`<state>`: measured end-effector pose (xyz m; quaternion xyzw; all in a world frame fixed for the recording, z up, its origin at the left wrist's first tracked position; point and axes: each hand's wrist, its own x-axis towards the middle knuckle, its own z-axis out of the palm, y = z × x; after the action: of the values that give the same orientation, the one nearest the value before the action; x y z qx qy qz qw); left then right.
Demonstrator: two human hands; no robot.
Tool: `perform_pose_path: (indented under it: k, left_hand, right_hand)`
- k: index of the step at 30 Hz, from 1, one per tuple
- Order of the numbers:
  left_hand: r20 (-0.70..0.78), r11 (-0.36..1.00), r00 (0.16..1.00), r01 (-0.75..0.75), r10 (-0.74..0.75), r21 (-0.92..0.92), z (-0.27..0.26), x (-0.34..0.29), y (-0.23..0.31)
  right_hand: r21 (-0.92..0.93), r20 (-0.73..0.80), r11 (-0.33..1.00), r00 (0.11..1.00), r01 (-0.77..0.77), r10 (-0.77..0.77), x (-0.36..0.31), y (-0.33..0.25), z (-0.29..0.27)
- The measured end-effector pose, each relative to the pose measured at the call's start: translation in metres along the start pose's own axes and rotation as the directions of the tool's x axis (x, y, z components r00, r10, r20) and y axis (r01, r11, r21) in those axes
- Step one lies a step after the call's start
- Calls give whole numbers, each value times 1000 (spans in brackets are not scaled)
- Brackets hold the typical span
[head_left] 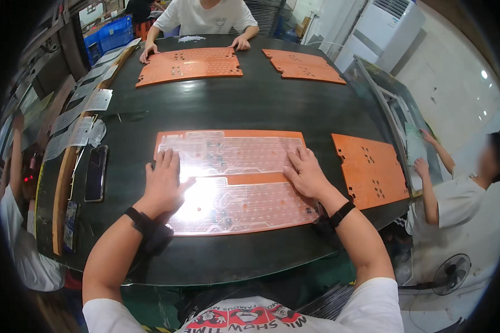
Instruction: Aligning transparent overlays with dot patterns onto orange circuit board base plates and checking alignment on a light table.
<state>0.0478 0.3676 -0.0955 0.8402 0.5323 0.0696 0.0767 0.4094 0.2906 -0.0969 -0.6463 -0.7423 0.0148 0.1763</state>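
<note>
An orange board lies on the dark table in front of me. Two clear plastic sheets with fine printed lines rest on it, an upper sheet and a lower sheet. My left hand lies at the left end of the upper sheet, fingers stretched and apart. At that sheet's right end my right hand rests with its fingers spread, touching the edge. Neither hand grips anything that I can see. Bright glare hides the left part of both sheets.
More orange boards lie on the table: a right board, a far-right board and a far board under another person's hands. A phone and a wooden strip with clear sheets are at left. Someone works at right.
</note>
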Motion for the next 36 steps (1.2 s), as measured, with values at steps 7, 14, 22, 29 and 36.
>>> perform_pose_path:
  k: [7,14,22,29,36]
  left_hand:
    - [46,997,998,-39,36,67,-9,3,-1]
    - [58,994,997,-64,59,93,0,4,-11]
    - [78,989,992,-102,94,111,-9,-27,9]
    - [125,952,967,-243,222,189,-28,-47,52]
    - [200,959,941,-284,273,27,-1,-29,47]
  right_hand:
    - [-181,94,982,993,-48,65,3,-8,-12]
    - [-147,154,988,986,-39,62,10,-6,-6]
    - [-132,211,991,976,-19,47,-11,-14,-24]
    - [18,436,990,892,-139,117,-5,-81,-33]
    - [-39,248,995,964,-90,97,-4,-29,-17]
